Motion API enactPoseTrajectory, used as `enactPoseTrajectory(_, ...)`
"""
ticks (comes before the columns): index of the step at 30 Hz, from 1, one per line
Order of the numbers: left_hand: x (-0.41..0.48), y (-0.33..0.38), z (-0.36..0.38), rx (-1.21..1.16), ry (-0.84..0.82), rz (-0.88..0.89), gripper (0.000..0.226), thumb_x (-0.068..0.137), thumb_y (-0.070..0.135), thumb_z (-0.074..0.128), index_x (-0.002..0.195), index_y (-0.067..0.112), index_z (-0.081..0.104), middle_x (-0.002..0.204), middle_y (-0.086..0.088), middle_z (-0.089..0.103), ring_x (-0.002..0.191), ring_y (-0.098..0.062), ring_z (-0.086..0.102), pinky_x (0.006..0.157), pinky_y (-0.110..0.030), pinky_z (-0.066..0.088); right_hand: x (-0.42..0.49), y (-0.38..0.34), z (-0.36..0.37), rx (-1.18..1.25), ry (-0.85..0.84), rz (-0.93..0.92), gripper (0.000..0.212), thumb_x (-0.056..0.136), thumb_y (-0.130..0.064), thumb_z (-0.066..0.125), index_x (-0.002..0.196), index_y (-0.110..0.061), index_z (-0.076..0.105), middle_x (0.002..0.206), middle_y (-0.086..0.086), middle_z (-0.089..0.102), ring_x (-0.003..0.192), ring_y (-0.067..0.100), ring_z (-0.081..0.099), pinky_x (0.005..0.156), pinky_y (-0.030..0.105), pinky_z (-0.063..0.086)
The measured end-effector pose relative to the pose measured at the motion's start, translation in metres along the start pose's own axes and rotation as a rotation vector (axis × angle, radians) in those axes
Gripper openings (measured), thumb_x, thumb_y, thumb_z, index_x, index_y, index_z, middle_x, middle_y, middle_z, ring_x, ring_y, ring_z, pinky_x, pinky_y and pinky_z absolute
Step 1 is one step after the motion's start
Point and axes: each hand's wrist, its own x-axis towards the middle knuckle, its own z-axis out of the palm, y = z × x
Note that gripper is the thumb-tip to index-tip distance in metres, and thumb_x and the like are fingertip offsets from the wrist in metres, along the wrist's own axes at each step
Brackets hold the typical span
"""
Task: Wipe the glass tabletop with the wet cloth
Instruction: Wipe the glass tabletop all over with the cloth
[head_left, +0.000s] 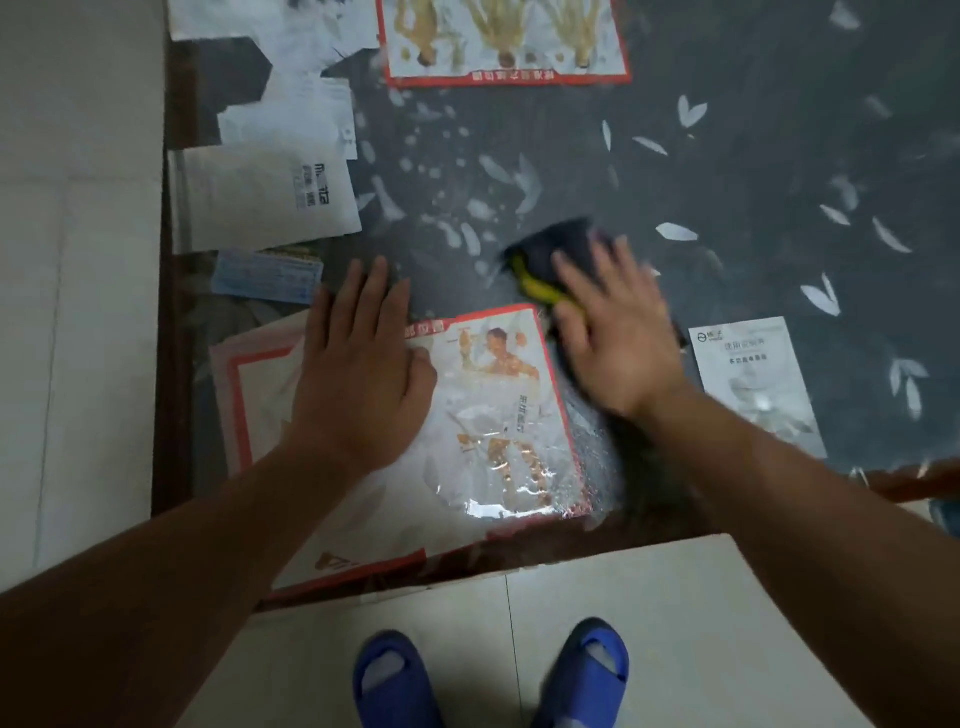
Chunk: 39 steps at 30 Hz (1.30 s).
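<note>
The glass tabletop (701, 156) covers a dark leaf-patterned surface with papers pressed under it. A dark cloth (563, 244) with a yellow edge lies on the glass near the middle. My right hand (608, 332) presses flat on the cloth, fingers spread and blurred by motion. My left hand (363, 358) rests flat on the glass over a red-bordered poster (498, 415), fingers apart, holding nothing. Wet streaks shine on the glass beside the poster's right edge.
Envelopes and white papers (270, 197) lie under the glass at the left, another red-bordered poster (504, 41) at the top, and a leaflet (753, 379) at the right. The table's brown front edge (467, 566) meets a tiled floor, where my blue slippers (395, 675) stand.
</note>
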Motion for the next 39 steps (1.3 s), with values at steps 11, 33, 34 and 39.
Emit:
enactPoseTrajectory(11, 0.001, 0.000, -0.003, -0.040, -0.061, -0.020, 0.073, 0.094, 0.034, 0.029, 0.159, 0.001, 0.027, 0.169, -0.017, 0.020, 0.159, -0.029, 0.009, 0.129, -0.053, 0.004, -0.005, -0.023, 0.004, 0.020, -0.057, -0.251, 0.052, 0.103, -0.044, 0.033, 0.152, -0.027, 0.040, 0.165, 0.007, 0.024, 0.154, 0.032, 0.014, 0.124, 0.053, 0.015)
enactPoseTrajectory(33, 0.005, -0.004, -0.001, -0.144, -0.055, -0.034, 0.067, 0.094, 0.030, 0.032, 0.155, 0.003, 0.036, 0.168, -0.012, 0.028, 0.159, -0.023, 0.013, 0.129, -0.051, 0.009, 0.049, -0.048, -0.038, 0.457, -0.070, 0.245, 0.052, 0.081, -0.053, 0.073, 0.124, -0.026, 0.062, 0.114, -0.005, 0.058, 0.106, 0.015, 0.055, 0.093, 0.027, 0.043)
enactPoseTrajectory(34, 0.005, -0.004, -0.003, -0.164, -0.053, -0.043, 0.066, 0.094, 0.029, 0.031, 0.155, 0.003, 0.038, 0.167, -0.012, 0.029, 0.159, -0.022, 0.014, 0.129, -0.051, 0.009, 0.053, -0.050, -0.038, 0.486, -0.121, 0.277, 0.059, 0.077, -0.056, 0.076, 0.126, -0.026, 0.060, 0.113, -0.007, 0.056, 0.102, 0.012, 0.056, 0.089, 0.025, 0.044)
enactPoseTrajectory(39, 0.007, -0.001, -0.016, -0.294, -0.048, -0.100, 0.065, 0.095, 0.030, 0.030, 0.154, 0.005, 0.040, 0.166, -0.008, 0.033, 0.157, -0.017, 0.018, 0.129, -0.044, 0.009, 0.062, -0.052, -0.042, 0.672, -0.288, 0.369, 0.031, 0.072, -0.042, 0.086, 0.085, -0.033, 0.059, 0.075, -0.021, 0.063, 0.071, -0.004, 0.061, 0.057, 0.009, 0.041)
